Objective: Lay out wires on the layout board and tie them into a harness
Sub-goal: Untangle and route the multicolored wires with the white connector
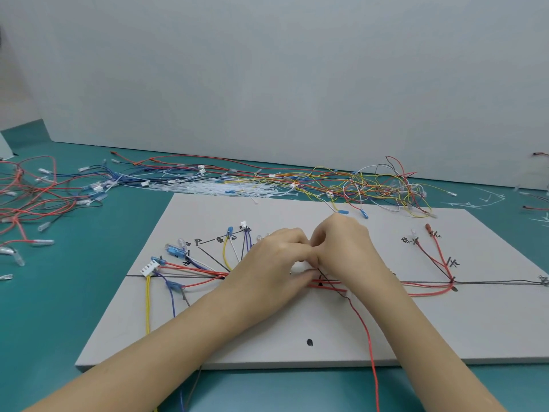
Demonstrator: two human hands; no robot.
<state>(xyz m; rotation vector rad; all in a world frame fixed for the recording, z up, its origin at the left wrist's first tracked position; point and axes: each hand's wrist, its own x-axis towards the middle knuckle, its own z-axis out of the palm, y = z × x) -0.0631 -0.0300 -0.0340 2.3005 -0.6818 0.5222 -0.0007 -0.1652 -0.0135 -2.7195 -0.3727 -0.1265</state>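
A white layout board (297, 328) with drawn black lines and labels lies on the teal table. Red, yellow, blue and black wires (193, 273) fan out across it and gather into a bundle along the middle line. My left hand (267, 263) and my right hand (344, 245) meet over the bundle's centre, fingers curled together and pinching something small and white, seemingly a cable tie (303, 267), around the wires. What exactly sits between the fingertips is hidden. A long red wire (368, 337) trails off the board's front edge.
Behind the board lie a heap of white cable ties (225, 188) and tangled loose wires (377, 185). More red wires with terminals (32, 203) sprawl at the left. A grey wall closes off the back of the table.
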